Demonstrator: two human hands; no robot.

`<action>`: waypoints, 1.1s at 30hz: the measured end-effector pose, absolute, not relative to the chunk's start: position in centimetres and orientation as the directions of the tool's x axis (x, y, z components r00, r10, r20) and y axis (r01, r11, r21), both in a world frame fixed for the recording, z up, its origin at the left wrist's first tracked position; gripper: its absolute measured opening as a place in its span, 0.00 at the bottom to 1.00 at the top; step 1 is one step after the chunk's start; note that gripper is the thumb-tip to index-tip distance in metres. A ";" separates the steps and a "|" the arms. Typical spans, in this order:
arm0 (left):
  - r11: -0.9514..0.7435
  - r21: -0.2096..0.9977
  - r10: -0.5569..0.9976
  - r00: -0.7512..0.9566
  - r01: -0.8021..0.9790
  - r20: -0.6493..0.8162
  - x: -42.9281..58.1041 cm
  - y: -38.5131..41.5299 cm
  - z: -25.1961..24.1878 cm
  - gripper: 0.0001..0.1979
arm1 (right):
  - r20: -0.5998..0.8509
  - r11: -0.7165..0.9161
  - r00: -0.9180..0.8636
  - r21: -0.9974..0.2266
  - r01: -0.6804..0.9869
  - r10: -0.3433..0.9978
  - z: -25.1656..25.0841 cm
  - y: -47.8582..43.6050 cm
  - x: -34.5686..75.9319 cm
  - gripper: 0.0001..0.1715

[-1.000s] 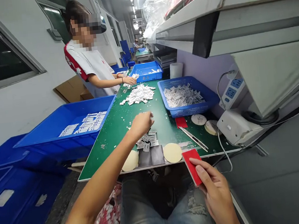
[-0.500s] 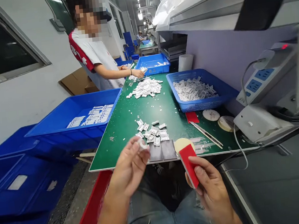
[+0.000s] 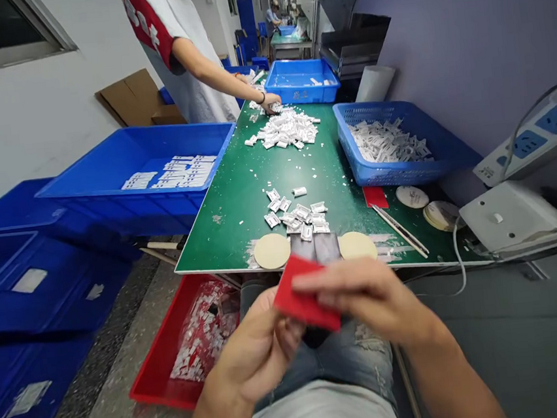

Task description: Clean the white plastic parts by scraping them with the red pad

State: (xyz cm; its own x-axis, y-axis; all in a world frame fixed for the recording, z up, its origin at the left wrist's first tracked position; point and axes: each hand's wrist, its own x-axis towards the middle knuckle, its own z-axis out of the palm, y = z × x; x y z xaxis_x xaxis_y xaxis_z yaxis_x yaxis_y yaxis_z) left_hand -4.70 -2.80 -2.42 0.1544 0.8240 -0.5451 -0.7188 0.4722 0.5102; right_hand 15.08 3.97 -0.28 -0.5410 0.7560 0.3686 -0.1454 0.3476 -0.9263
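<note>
A flat red piece [image 3: 306,295] is held in front of me, just off the table's near edge. My right hand [image 3: 366,296] grips it from the right, fingers over its top face, somewhat blurred. From the left, my left hand [image 3: 266,341] is closed below the red piece's left end; whatever it pinches is hidden behind the red piece. Beyond them on the green table [image 3: 240,219] lie two round cream discs, left [image 3: 272,251] and right [image 3: 357,246], with dark plates [image 3: 327,247] between. Small white plastic parts [image 3: 302,213] lie loosely just behind the plates.
A blue basket [image 3: 378,174] of white parts, tweezers [image 3: 401,231] and a power strip [image 3: 537,135] are at the right. A co-worker's hand [image 3: 271,101] reaches a far pile [image 3: 288,129]. Blue bins [image 3: 134,196] and a red bin [image 3: 165,394] stand left.
The red piece and my right hand have moved left to meet my left hand. The small white part in my left hand is now hidden. The left disc is uncovered, and the view has tilted down.
</note>
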 end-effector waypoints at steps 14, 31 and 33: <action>0.416 0.587 0.882 0.150 -0.694 -0.447 -5.7 -4.0 -2.6 0.20 | 0.354 0.362 -0.077 -0.914 0.184 0.932 -2.2 2.8 13.4 0.16; 0.431 0.665 0.892 0.175 -0.610 -0.417 -5.3 -4.6 -2.3 0.21 | 0.638 0.687 -0.282 -0.716 0.124 0.716 -2.3 -1.6 11.8 0.22; 0.430 0.667 0.892 0.174 -0.609 -0.417 -5.3 -4.7 -2.4 0.21 | 0.641 0.691 -0.286 -0.713 0.121 0.712 -2.3 -1.6 11.8 0.21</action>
State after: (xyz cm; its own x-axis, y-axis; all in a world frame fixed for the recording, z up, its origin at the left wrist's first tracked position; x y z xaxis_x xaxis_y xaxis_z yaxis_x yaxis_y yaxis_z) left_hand -5.31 -4.74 -2.36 0.1739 0.8922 -0.4168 -0.6086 0.4301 0.6668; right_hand 11.85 -1.63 -2.25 -0.2858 0.7121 0.6413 0.1214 0.6908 -0.7128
